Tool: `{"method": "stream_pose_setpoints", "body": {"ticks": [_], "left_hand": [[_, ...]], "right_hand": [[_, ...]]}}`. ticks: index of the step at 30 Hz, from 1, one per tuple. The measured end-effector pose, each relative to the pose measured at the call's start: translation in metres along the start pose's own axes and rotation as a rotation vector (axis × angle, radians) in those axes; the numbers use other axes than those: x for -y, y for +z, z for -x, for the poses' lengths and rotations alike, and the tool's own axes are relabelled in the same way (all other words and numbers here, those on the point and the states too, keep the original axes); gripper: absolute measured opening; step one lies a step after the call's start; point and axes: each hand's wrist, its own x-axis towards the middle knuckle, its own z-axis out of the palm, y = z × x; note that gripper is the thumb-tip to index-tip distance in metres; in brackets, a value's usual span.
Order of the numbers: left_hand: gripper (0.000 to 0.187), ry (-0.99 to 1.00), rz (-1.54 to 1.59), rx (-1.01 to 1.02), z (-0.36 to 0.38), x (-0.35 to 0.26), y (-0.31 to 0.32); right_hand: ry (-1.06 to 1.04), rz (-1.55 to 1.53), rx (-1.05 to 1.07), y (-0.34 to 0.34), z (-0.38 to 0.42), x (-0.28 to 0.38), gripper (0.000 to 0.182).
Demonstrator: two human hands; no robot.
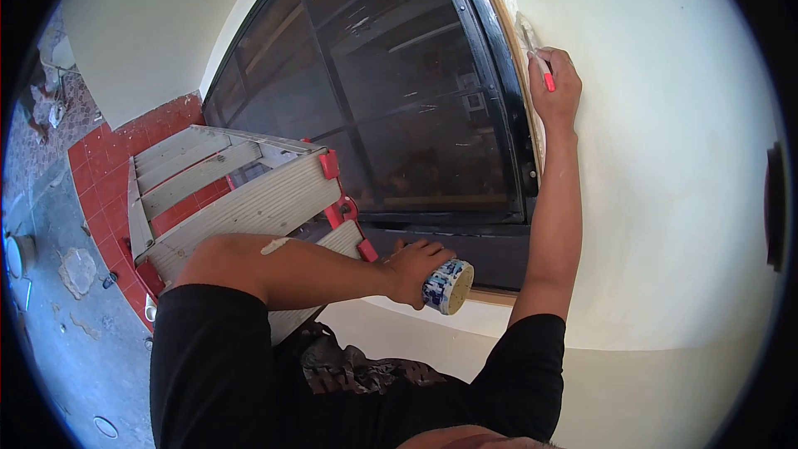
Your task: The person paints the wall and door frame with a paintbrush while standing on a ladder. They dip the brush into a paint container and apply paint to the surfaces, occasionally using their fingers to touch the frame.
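Note:
A small tub (449, 287) with blue and white markings is tilted, its pale, paste-smeared opening facing right. My left hand (412, 271) is wrapped round its base end, below the dark window. Higher up on the right, my right hand (555, 87) grips a scraper-like tool (548, 81) with a red handle end. The tool's tip meets a whitish paste patch (522, 23) on the cream wall (657, 158), right beside the window frame (499, 75). A pale smear marks my left forearm.
An aluminium stepladder (241, 208) with red fittings stands at the left, close to my left arm. Red tiles (100, 179) and a grey floor (62, 349) lie below it. A round container (18, 256) is at the far left. Barred window panes (399, 75) fill the upper middle.

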Motion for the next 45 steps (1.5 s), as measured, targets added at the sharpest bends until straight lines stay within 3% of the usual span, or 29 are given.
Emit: {"method": "stream_pose_setpoints", "body": {"ticks": [23,32,35,45], "left_hand": [[0.11,0.006,-0.031,0.01,0.001,-0.001,-0.002],[0.108,0.01,-0.047,-0.01,0.001,0.0,0.0],[0.108,0.003,-0.029,0.001,0.0,0.0,0.0],[0.108,0.009,-0.03,-0.015,0.0,0.001,0.002]], "right_hand": [[0.037,0.017,-0.013,-0.028,0.056,0.004,0.012],[0.076,-0.062,-0.223,-0.03,0.03,0.017,0.013],[0.0,-0.089,-0.18,-0.02,0.018,0.01,0.012],[0.023,-0.027,-0.056,-0.023,0.045,0.002,0.012]]}}
